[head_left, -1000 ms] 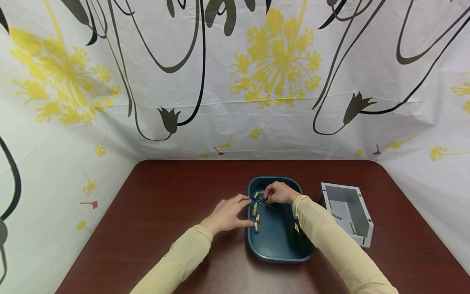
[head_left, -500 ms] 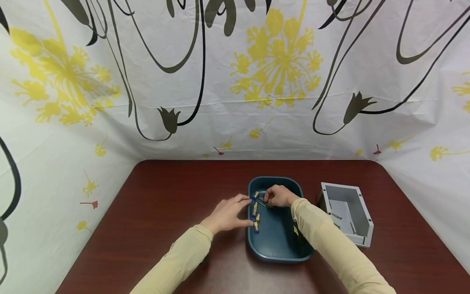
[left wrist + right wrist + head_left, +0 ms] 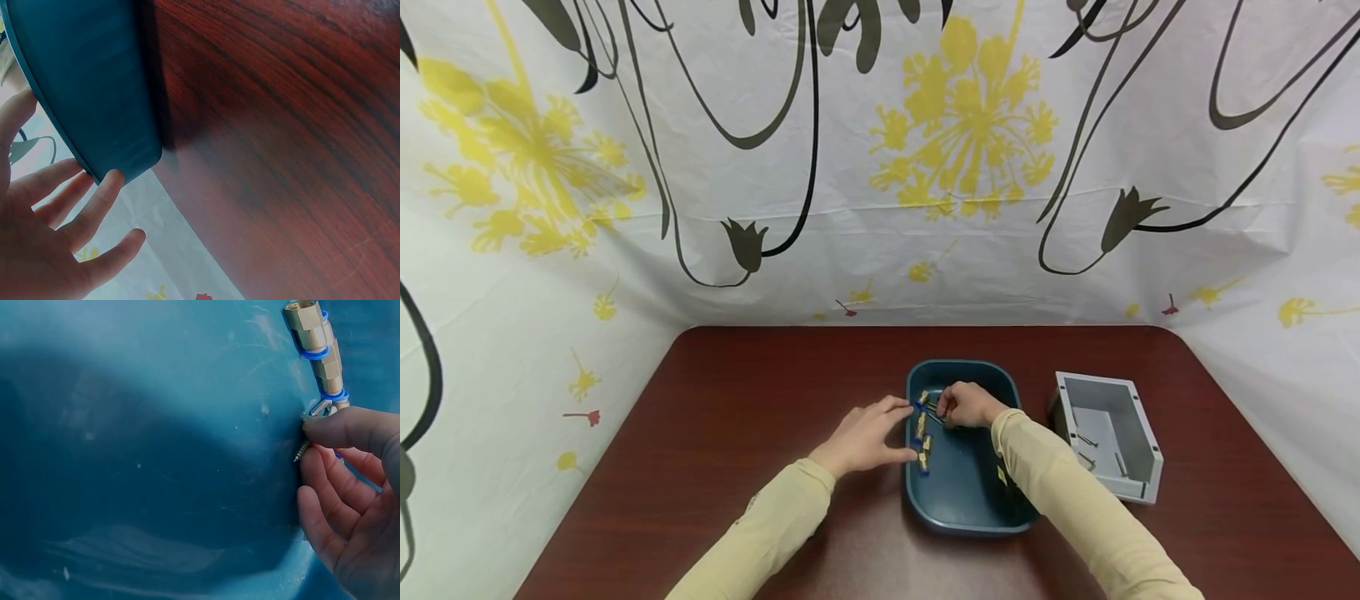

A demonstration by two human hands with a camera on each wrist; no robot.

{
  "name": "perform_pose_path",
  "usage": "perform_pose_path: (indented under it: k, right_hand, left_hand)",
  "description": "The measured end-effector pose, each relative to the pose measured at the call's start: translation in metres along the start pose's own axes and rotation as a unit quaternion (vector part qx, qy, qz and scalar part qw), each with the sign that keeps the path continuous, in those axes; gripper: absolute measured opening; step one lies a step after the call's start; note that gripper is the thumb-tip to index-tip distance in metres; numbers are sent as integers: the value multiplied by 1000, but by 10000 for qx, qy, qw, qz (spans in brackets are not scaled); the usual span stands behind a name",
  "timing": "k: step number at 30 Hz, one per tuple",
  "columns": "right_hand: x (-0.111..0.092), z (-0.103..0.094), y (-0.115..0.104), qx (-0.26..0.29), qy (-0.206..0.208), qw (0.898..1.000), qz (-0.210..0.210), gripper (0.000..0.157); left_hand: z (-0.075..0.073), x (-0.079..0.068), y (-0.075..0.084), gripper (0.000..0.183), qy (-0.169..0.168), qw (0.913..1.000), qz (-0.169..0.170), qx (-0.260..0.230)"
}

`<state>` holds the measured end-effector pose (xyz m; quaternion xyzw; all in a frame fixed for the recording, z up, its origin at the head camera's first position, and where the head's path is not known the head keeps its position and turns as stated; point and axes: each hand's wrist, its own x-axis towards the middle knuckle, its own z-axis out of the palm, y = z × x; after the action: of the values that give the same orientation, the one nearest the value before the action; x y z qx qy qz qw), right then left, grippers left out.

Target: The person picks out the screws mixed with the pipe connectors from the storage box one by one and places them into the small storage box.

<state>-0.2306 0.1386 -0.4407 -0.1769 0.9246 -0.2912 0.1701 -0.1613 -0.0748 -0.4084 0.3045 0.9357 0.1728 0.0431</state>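
A teal plastic tray [image 3: 955, 500] stands on the table. My left hand [image 3: 865, 437] is at its left side, fingers spread, with fingertips at the rim; the left wrist view shows the fingers [image 3: 94, 206] against the outer wall. Inside the tray, my right hand [image 3: 972, 406] pinches a screw [image 3: 301, 452] between thumb and fingers, its threaded tip poking out below the thumb. More screws [image 3: 934, 410] lie beside the fingertips, partly hidden by the hand. Several brass fittings with blue rings [image 3: 309, 331] line the tray's left side.
To the tray's right stands a grey open box [image 3: 1152, 454] holding several screws [image 3: 1087, 440]. A small yellow patch [image 3: 1002, 476] shows in the tray beside the right sleeve. The dark red wooden table [image 3: 760, 392] meets a patterned cloth [image 3: 880, 250] at the back.
My right hand has shifted slightly toward me inside the tray, staying by the screws. The left hand has kept its place at the rim.
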Motion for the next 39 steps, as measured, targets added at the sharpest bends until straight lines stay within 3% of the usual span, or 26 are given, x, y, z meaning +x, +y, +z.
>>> perform_pose_path:
  k: [5, 13, 28, 39]
  right_hand:
    - [0, 0, -3, -40, 33, 9999, 116, 10]
    - [-3, -5, 0, 20, -71, 9999, -108, 8]
    - [-12, -43, -10, 148, -131, 9967, -793, 11]
    - [-24, -69, -13, 148, -211, 9970, -729, 11]
  left_hand:
    - [1, 1, -1, 67, 8, 10000, 17, 36]
    - [1, 1, 0, 66, 7, 9999, 73, 98]
    - [1, 2, -1, 66, 17, 9999, 89, 103]
    - [0, 1, 0, 66, -3, 9999, 59, 95]
